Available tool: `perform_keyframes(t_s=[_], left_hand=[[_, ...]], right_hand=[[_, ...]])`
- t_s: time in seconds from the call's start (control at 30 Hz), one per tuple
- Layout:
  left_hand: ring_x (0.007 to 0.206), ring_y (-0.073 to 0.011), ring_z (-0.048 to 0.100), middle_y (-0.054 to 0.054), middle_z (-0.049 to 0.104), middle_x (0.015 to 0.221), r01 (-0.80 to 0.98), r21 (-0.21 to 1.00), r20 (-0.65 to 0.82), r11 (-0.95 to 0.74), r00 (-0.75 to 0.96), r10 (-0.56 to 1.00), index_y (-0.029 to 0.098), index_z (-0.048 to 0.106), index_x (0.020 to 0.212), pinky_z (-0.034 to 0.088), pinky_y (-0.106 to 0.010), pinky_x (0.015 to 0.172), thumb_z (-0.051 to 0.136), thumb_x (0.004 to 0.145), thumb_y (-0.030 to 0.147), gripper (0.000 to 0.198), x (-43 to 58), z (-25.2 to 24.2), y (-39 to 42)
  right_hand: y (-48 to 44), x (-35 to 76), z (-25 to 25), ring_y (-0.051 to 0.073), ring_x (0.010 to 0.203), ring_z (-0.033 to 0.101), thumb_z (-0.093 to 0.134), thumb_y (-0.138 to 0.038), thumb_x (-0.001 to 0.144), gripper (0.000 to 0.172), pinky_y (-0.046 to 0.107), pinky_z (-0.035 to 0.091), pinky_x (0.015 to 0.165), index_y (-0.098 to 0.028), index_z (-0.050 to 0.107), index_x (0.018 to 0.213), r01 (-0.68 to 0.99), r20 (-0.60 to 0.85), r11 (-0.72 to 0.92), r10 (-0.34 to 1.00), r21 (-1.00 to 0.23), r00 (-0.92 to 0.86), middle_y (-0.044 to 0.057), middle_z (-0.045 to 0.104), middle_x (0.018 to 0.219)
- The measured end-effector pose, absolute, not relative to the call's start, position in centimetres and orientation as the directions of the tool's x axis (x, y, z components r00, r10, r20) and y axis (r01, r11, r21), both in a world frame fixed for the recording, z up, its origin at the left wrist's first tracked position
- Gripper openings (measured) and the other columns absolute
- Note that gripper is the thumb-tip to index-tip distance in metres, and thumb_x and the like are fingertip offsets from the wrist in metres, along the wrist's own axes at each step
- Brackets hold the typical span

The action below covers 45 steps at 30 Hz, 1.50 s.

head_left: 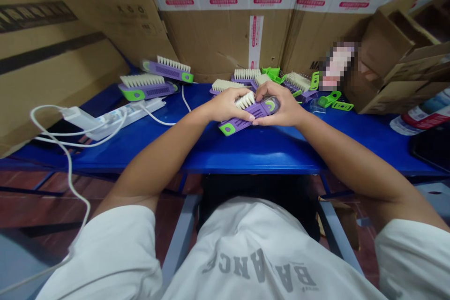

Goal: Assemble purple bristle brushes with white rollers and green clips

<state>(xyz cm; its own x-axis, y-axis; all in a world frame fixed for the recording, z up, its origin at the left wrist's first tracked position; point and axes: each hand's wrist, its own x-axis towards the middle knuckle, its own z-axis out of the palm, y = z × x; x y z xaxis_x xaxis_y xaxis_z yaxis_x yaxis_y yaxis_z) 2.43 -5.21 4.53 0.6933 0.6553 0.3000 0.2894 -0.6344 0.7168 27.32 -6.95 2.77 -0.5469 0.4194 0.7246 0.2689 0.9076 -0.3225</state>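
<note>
Left hand: your left hand (224, 105) is shut on the purple and green brush (244, 119), with the fingers (242, 96) up against its white bristles.
Right hand: your right hand (283, 107) is shut on the other end of the same brush, and its fingers curl over a clear end piece (271, 105).
Brush spot: the brush is up in both hands, just over the front part of the blue table (246, 157), and it tilts with its green end down.
Near the hands: more purple brushes with white bristles (225, 86) lie in a messy bunch just past your hands.
Left side of table: two more brushes (168, 69) sit by the wall, close to a white power strip (126, 117) with a white plug (75, 117) and a long white cord (52, 124).
Right side of table: bright green plastic clips (329, 99) and a clear plastic bag (317, 107) lie near your right hand.
Far right: a water bottle (422, 117) lies by a black flat thing (431, 147).
Behind: big brown cardboard boxes (218, 23) with white and red tape stand along the back, and an open box (393, 56) is at the right.
You: you wear a white T-shirt (253, 253) with gray letters on it.
</note>
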Motion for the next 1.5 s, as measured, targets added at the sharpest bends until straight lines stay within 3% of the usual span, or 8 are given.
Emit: perform_keyframes(t_s=[0.37,1.17,1.4,1.5], left_hand=[[0.099,-0.0259,0.069,-0.002,0.075,0.105,0.317,0.665,0.316,-0.677,0.702,0.638,0.019,0.077,0.11,0.054,-0.037,0.09,0.097,0.064,0.058,0.064,2.17,4.56,-5.13],[0.099,-0.0262,0.067,-0.002,0.074,0.103,0.275,0.682,0.364,-0.677,0.676,0.641,0.017,0.081,0.11,0.05,-0.036,0.09,0.1,0.06,0.058,0.067,2.31,4.28,-5.3],[0.094,-0.0247,0.068,-0.001,0.073,0.097,0.257,0.729,0.339,-0.634,0.669,0.661,0.018,0.078,0.104,0.053,-0.035,0.086,0.099,0.061,0.057,0.062,2.5,4.37,-5.11],[0.088,-0.0222,0.07,0.0,0.074,0.093,0.219,0.811,0.266,-0.543,0.689,0.674,0.019,0.076,0.102,0.055,-0.033,0.081,0.097,0.064,0.056,0.057,2.38,4.49,-4.92]], right_hand=[[-6.87,27.17,2.45,0.026,0.093,0.068,0.092,-0.089,0.071,0.074,0.045,0.056,0.09,-0.026,0.069,0.102,0.296,0.728,0.902,0.429,-0.314,-0.534,0.004,0.074,0.101],[-7.03,26.86,2.11,0.026,0.096,0.068,0.093,-0.083,0.076,0.069,0.044,0.054,0.091,-0.026,0.067,0.107,0.27,0.76,0.918,0.394,-0.291,-0.518,0.004,0.073,0.104],[-7.04,27.04,2.73,0.028,0.102,0.068,0.095,-0.087,0.069,0.08,0.047,0.057,0.098,-0.027,0.068,0.113,0.251,0.713,0.869,0.493,-0.426,-0.499,0.005,0.073,0.11],[-6.94,27.21,2.85,0.029,0.106,0.07,0.078,-0.097,0.081,0.08,0.049,0.06,0.101,-0.028,0.069,0.12,0.148,0.675,0.814,0.554,-0.561,-0.487,0.006,0.074,0.114]])
